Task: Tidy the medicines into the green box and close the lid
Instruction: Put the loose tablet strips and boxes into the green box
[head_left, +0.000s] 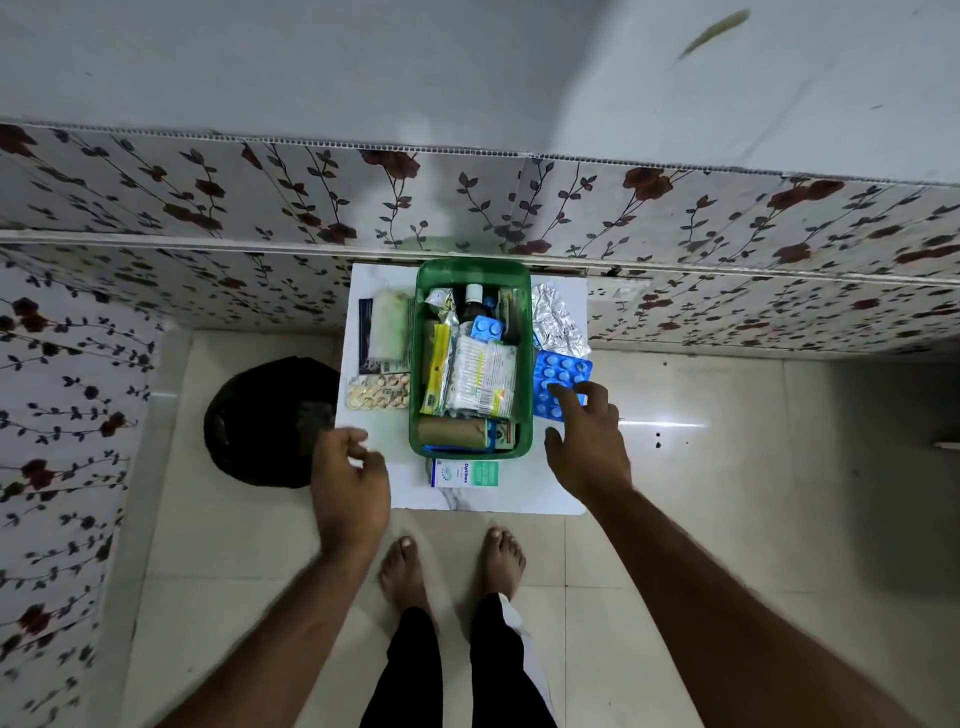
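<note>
The green box (524, 410) stands open on a small white table (550, 488), filled with packets, a dark bottle and a blue blister strip. My right hand (589, 441) reaches over the table's right side, fingers spread, its fingertips touching a blue blister pack (558, 376) that lies beside the box. My left hand (350, 478) hovers at the table's left front corner, loosely curled and holding nothing. A white and green medicine carton (464, 473) lies in front of the box. A strip of pale tablets (376, 392) and a white packet (389, 330) lie to its left. No lid can be made out.
Crumpled silver foil strips (558, 319) lie at the table's back right. A dark round bin (270, 421) stands on the tiled floor to the left. A flowered wall panel runs behind the table. My bare feet (452, 566) stand just in front of it.
</note>
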